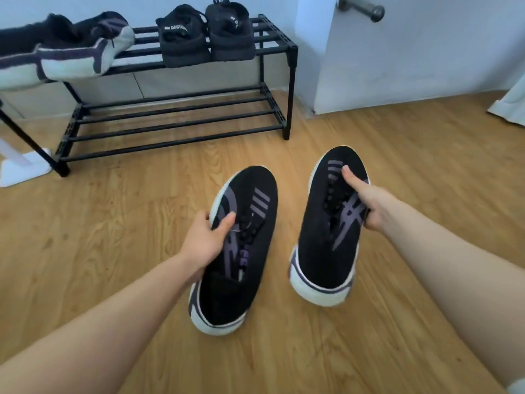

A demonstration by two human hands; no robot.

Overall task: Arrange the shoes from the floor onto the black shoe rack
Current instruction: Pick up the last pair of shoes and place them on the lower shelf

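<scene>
The left hand [203, 243] is clamped on the side of one black sneaker [235, 245]; the right hand [366, 203] grips its mate [326, 240], thumb on top; both seem lifted off the wooden floor [113, 223], near the black shoe rack [181, 118]; black sandals [206, 35] sit on its top shelf.

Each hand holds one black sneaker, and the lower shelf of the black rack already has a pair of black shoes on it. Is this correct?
Not quite. The head view shows the pair of black shoes on the upper shelf; the lower shelf holds nothing. The rest is right: the left hand holds one black sneaker and the right hand holds the other sneaker.
</scene>
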